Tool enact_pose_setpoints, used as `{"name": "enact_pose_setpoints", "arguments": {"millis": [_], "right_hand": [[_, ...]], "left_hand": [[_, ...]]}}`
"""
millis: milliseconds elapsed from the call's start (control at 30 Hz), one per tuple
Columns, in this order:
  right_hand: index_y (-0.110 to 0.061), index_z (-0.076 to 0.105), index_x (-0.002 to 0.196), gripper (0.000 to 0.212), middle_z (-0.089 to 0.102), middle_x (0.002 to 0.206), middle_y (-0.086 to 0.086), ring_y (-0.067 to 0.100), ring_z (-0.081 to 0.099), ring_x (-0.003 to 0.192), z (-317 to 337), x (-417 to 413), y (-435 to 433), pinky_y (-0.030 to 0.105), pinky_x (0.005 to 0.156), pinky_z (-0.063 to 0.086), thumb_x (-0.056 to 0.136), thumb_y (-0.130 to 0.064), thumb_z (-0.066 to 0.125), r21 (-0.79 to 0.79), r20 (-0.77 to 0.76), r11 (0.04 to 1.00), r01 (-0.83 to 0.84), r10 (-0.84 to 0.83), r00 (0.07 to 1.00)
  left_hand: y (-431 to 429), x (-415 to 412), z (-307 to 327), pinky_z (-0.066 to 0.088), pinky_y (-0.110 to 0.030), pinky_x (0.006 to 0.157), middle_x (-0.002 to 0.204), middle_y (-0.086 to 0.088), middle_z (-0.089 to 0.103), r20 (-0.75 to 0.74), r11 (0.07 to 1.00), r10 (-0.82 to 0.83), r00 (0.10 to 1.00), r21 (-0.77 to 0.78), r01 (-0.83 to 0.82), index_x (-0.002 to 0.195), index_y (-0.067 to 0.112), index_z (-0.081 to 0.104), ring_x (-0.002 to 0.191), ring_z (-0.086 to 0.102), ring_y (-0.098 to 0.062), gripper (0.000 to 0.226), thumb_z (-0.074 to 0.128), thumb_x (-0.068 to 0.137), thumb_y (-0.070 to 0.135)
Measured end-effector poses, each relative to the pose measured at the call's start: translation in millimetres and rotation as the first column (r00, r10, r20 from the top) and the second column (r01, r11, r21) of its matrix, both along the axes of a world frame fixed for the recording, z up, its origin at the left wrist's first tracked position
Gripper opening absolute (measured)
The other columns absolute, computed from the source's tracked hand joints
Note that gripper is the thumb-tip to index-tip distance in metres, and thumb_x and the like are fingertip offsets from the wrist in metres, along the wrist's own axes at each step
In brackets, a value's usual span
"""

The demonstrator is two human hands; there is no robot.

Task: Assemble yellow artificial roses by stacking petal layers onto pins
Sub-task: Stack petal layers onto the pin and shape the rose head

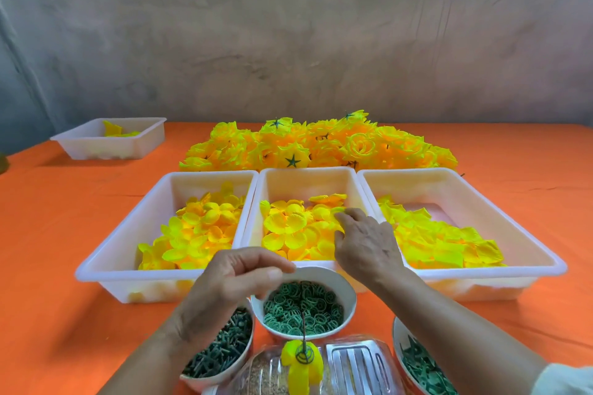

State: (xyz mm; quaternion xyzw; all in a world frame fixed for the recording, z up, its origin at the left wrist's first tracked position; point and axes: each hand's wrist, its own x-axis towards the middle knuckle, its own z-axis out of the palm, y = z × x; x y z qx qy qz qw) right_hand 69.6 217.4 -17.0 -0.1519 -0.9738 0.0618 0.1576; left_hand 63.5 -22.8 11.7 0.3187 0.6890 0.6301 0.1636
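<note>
Three white trays hold loose yellow petal layers: the left tray, the middle tray and the right tray. My right hand reaches into the middle tray, and its thumb and forefinger pinch a yellow petal layer. My left hand hovers at the rim of a bowl of green rings with curled fingers and thumb tip against the forefinger; whether anything is pinched there is hidden. A thin pin stands upright at the bottom centre, carrying a green ring and a yellow petal piece.
Finished yellow roses are heaped behind the trays. A small white tray sits far left. Bowls of green stems and green parts flank a clear domed holder. An orange cloth covers the table.
</note>
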Motion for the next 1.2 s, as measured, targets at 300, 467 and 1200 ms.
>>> {"name": "enact_pose_setpoints", "arguments": {"millis": [300, 467, 1200], "right_hand": [[-0.029, 0.07, 0.083, 0.029, 0.068, 0.079, 0.004, 0.018, 0.06, 0.074, 21.1, -6.5, 17.6, 0.033, 0.073, 0.05, 0.082, 0.0, 0.065, -0.825, -0.366, 0.523, -0.215, -0.204, 0.908], [-0.027, 0.068, 0.096, 0.029, 0.066, 0.08, 0.011, 0.022, 0.061, 0.075, 18.2, -17.1, 16.6, 0.039, 0.073, 0.053, 0.08, -0.003, 0.072, -0.86, -0.384, 0.434, -0.268, -0.207, 0.9], [-0.027, 0.069, 0.087, 0.016, 0.064, 0.071, -0.005, -0.004, 0.057, 0.051, 17.0, -20.8, 10.5, 0.011, 0.047, 0.041, 0.085, -0.011, 0.066, -0.846, -0.313, 0.465, -0.259, -0.042, 0.949]], "left_hand": [[59.0, -64.1, 3.4, 0.048, -0.018, 0.068, 0.081, 0.009, 0.073, -0.105, 0.945, 0.313, 0.944, -0.067, -0.321, 0.085, 0.026, 0.075, 0.075, 0.063, -0.001, 0.011, 0.072, 0.086, 0.016], [92.8, -77.2, -3.7, 0.045, -0.026, 0.075, 0.094, 0.012, 0.067, 0.0, 0.948, 0.248, 0.969, -0.206, -0.243, 0.102, 0.03, 0.067, 0.09, 0.061, -0.006, 0.042, 0.072, 0.072, 0.059], [95.9, -86.5, -30.4, 0.043, -0.016, 0.048, 0.049, 0.006, 0.057, 0.038, 0.941, 0.33, 0.943, -0.099, -0.325, 0.059, 0.015, 0.056, 0.046, 0.052, -0.007, 0.03, 0.076, 0.081, 0.015]]}}
